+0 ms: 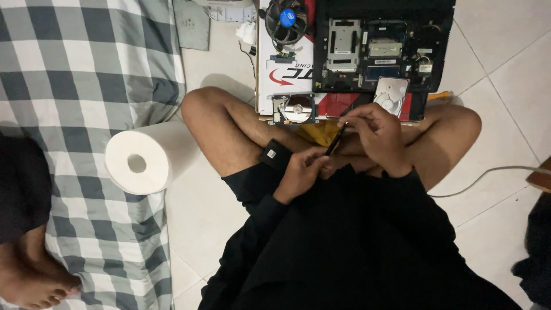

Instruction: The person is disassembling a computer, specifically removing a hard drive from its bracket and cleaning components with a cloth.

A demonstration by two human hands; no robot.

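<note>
Seated cross-legged on a pale tiled floor [493, 74], I hold a slim dark tool [336, 139], probably a small screwdriver, between both hands above my lap. My right hand [376, 138] pinches its upper end with fingertips closed together on the shaft; my left hand [301, 172] is curled shut around the lower end, and a small black square piece [275, 155] rests at that wrist. The tool looks stiff, light and smooth, so I judge it prone to slipping or rolling if the pinch loosens; the firmest hold is on the thicker handle part, with the narrow tip left free. Just beyond my knees lies an opened black laptop [379, 51], its base cover off, showing flat metal plates and circuit boards, all of which I judge fragile and best touched only at the edges. A bare hard drive [295, 108] with a mirror-bright round platter lies in front of it to the left, and a second, silver-cased drive [392, 95] lies to the right; the exposed platter would mark at a touch. A round black fan [286, 22] with a blue hub sits at the top. To my left, a soft white paper roll [138, 161] rests at the edge of a grey-and-white checked cloth [86, 69], where another person's bare foot [31, 281] shows.
</note>
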